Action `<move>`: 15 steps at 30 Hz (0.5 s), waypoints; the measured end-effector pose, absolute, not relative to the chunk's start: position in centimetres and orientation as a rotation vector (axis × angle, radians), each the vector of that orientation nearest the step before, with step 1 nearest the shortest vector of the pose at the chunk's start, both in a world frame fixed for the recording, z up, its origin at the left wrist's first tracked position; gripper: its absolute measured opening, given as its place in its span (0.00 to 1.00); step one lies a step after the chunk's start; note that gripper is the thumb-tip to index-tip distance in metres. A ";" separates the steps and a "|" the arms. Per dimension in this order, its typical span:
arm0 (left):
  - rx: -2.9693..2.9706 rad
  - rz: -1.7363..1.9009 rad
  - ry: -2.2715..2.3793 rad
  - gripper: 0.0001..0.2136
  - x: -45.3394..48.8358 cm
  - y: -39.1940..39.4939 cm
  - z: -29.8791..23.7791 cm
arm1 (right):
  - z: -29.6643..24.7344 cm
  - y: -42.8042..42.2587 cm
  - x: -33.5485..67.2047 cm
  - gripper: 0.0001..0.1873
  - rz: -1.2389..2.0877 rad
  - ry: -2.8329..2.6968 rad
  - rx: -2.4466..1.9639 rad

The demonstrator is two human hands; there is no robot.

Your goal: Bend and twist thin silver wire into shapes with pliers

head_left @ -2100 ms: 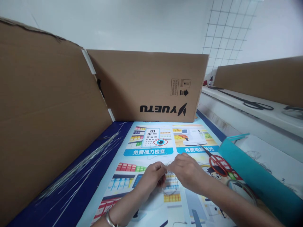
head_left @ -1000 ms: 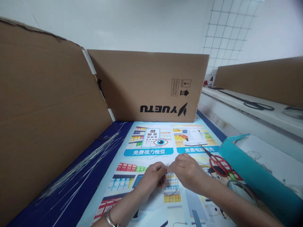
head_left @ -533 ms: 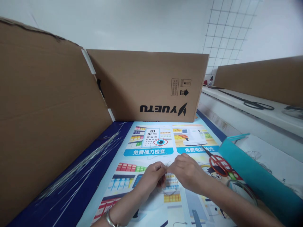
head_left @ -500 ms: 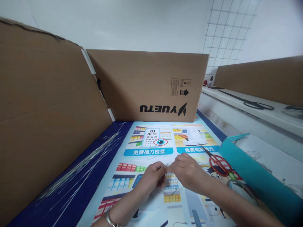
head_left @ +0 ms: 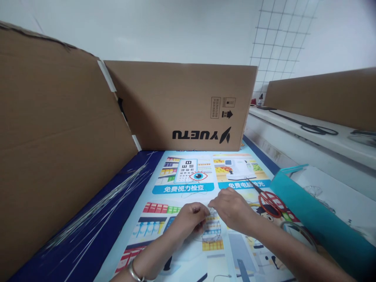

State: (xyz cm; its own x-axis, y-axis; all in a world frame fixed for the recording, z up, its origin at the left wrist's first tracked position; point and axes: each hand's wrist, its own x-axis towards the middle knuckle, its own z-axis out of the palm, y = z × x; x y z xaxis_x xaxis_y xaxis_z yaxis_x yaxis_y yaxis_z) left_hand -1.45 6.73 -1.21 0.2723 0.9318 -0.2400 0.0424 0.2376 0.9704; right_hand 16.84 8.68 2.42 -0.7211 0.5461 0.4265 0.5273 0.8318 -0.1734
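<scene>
My left hand (head_left: 192, 220) is closed in a pinch on a thin wire (head_left: 219, 232), which curls in a loose loop below the fingers. Just to its right, my right hand (head_left: 230, 206) also pinches, its fingertips at the upper part of the same wire. A small gap separates the two hands. Both are just above a printed poster sheet (head_left: 176, 197). Beyond my right hand lie scissors (head_left: 270, 204) with red handles, their blades pointing away to the left. The wire's exact ends are too fine to make out.
A teal box (head_left: 308, 213) with wire pieces inside stands at the right, near a round coil (head_left: 302, 231). Long thin wires (head_left: 108, 203) lie along the left on blue cloth. Cardboard panels (head_left: 182, 98) stand at the back and left. A white ledge (head_left: 346, 143) runs along the right.
My hands have moved slightly apart, and a small gap now shows between the fingertips. The wire loop stays below them. The whole view has shifted a little.
</scene>
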 end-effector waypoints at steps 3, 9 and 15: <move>1.171 0.820 1.105 0.11 -1.6 6.8 -1.5 | 2.0 8.9 17.0 0.12 0.073 -2.502 -0.754; 1.193 0.813 1.103 0.10 -1.6 7.0 -2.1 | 1.6 9.2 17.1 0.13 0.102 -2.489 -0.754; 1.200 0.798 1.113 0.06 -1.7 7.2 -2.3 | 1.4 9.3 17.1 0.12 0.104 -2.491 -0.743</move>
State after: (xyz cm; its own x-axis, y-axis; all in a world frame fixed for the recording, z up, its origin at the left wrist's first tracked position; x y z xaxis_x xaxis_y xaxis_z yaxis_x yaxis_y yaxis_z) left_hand -1.71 7.17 -2.34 0.2946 0.9270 -0.2320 0.0784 0.2185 0.9727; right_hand 17.07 9.34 1.39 -0.7063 0.5288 0.4706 0.4875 0.8454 -0.2182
